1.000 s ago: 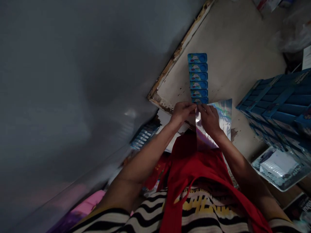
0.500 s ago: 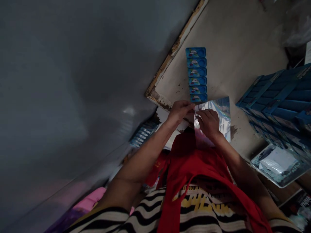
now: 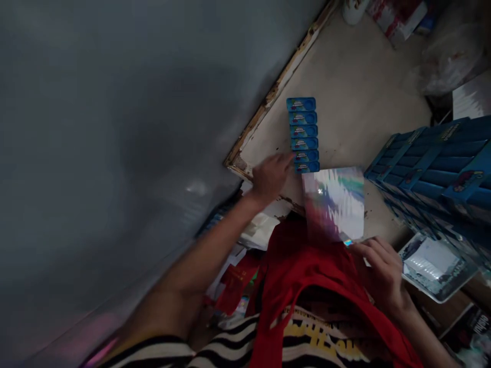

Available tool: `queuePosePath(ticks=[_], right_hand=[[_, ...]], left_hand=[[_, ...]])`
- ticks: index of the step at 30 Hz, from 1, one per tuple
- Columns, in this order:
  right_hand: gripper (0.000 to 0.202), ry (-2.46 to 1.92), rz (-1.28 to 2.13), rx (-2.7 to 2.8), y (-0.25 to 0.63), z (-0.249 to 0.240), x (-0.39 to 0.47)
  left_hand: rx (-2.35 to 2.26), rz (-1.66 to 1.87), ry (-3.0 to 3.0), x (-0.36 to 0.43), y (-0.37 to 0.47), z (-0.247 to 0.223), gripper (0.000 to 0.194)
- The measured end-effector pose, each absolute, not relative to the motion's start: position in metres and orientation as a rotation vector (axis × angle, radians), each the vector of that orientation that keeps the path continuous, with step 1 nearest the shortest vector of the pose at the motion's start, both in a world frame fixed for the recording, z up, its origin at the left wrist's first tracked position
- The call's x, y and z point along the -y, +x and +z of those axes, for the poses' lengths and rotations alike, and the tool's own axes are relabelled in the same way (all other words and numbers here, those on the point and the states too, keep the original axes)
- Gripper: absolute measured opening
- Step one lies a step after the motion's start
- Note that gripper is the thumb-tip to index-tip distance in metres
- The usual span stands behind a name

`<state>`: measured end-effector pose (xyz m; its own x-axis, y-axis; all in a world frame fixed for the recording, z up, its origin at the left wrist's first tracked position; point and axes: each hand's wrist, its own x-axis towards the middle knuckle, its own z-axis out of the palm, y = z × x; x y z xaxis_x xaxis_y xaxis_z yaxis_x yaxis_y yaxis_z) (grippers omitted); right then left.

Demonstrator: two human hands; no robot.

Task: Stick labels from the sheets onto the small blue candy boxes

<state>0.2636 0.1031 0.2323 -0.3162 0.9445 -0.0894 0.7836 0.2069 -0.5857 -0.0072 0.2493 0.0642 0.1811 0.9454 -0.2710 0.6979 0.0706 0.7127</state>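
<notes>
Several small blue packs (image 3: 303, 131) with printed labels lie in a column on the worktop. My left hand (image 3: 271, 176) reaches to the near end of this column, slightly blurred, with its fingers stretched toward the lower packs. Whether the fingertips touch a pack I cannot tell. A shiny, rainbow-reflecting sheet (image 3: 333, 204) lies just below the column, at the worktop's near edge. My right hand (image 3: 379, 268) is at the sheet's lower right corner, thumb and finger pinched on a small shiny piece (image 3: 348, 243). I cannot make out whether that piece is part of the sheet.
Stacked blue boxes (image 3: 433, 163) stand on the right. Below them sits a clear plastic tray (image 3: 437, 266) with a white item in it. A grey wall (image 3: 134, 128) borders the worktop's chipped edge (image 3: 268, 99) on the left. Plastic bags (image 3: 452, 56) lie at the far right.
My left hand has left the sheet's upper left corner and moved up to the blue packs. My right hand has moved off the sheet's middle, down and right. The view has shifted a little.
</notes>
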Motion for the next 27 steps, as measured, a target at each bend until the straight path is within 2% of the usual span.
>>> queuePosePath(ticks=[4,7,10,15,17,20,22,24,27], right_hand=[[0.014,-1.687,0.882,1.894,0.258,0.233,-0.134],[0.007,-1.691,1.086,1.732,0.248,0.210,-0.161],[0.015,-1.772,1.216,1.394,0.248,0.194,-0.177],[0.027,-1.865,1.223,0.888,0.257,0.177,-0.199],[0.032,-1.825,1.269,0.757,0.260,0.168,-0.205],[0.034,-1.778,1.332,0.648,0.270,0.154,-0.208],[0.034,-1.794,1.329,0.623,0.279,0.147,-0.204],[0.035,-1.839,1.328,0.590,0.286,0.144,-0.198],[0.038,-1.880,1.450,0.510,0.289,0.145,-0.192]], left_hand=[[-0.845,0.235,2.202,-0.346,-0.008,0.070,0.065],[-0.533,-0.040,2.262,-0.400,0.000,0.056,0.072],[-0.618,-0.174,2.347,-0.406,0.003,0.047,0.068],[-1.255,-0.033,2.339,-0.359,0.001,0.051,0.081],[-1.364,-0.027,2.284,-0.354,-0.003,0.052,0.093],[-1.296,-0.061,2.256,-0.370,-0.023,0.052,0.121],[-1.253,-0.048,2.204,-0.384,-0.047,0.050,0.133],[-1.233,-0.002,2.089,-0.391,-0.071,0.043,0.132],[-1.311,0.134,1.831,-0.388,-0.090,0.023,0.121]])
